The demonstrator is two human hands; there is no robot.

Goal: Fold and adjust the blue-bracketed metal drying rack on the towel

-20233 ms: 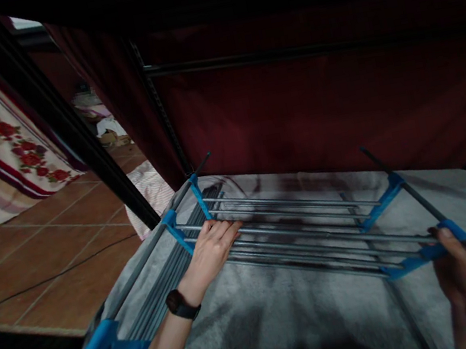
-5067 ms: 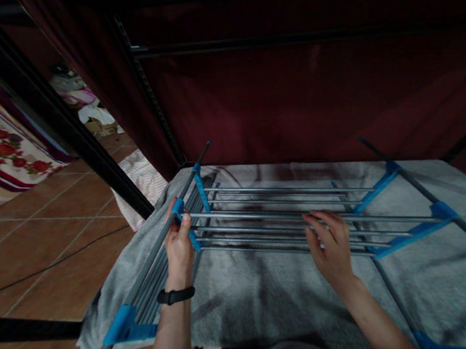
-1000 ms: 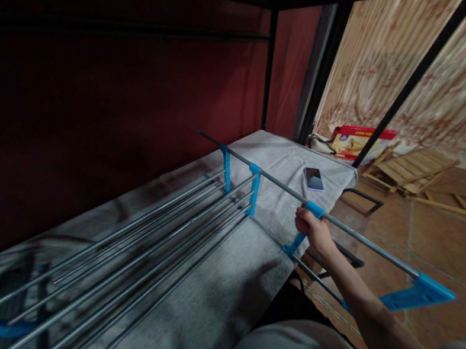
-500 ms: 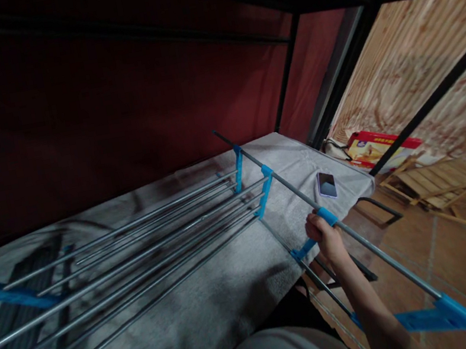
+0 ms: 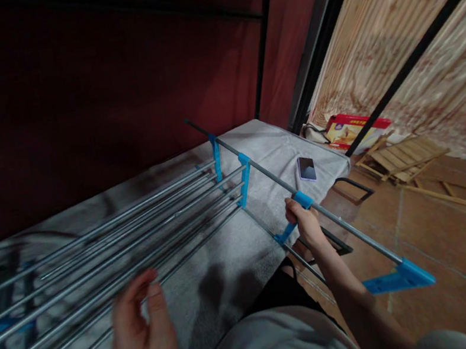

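Note:
A rack of silver tubes (image 5: 143,229) with blue plastic brackets lies across a grey cloth-covered surface (image 5: 214,274). My right hand (image 5: 305,220) is closed around a blue bracket (image 5: 303,199) beside the long end tube (image 5: 350,223). Part of that bracket is hidden by the fingers. My left hand (image 5: 144,334) is raised near the front tubes, thumb and fingers apart, with nothing in it. Another blue bracket (image 5: 243,180) joins the shelf tubes to the end tube. At the lower right, a blue end piece (image 5: 406,276) hangs beyond the surface's edge.
A phone (image 5: 306,168) lies on the cloth past the end tube. On the tiled floor (image 5: 446,257) are a red and yellow box (image 5: 355,127), wooden slatted pieces (image 5: 410,155) and a wooden frame (image 5: 453,196). A black bent-tube leg (image 5: 357,188) sticks out by the surface's edge.
My left hand has come into view at the lower left. The view has shifted, so the rack appears farther left and higher. My right hand keeps its hold on the bracket.

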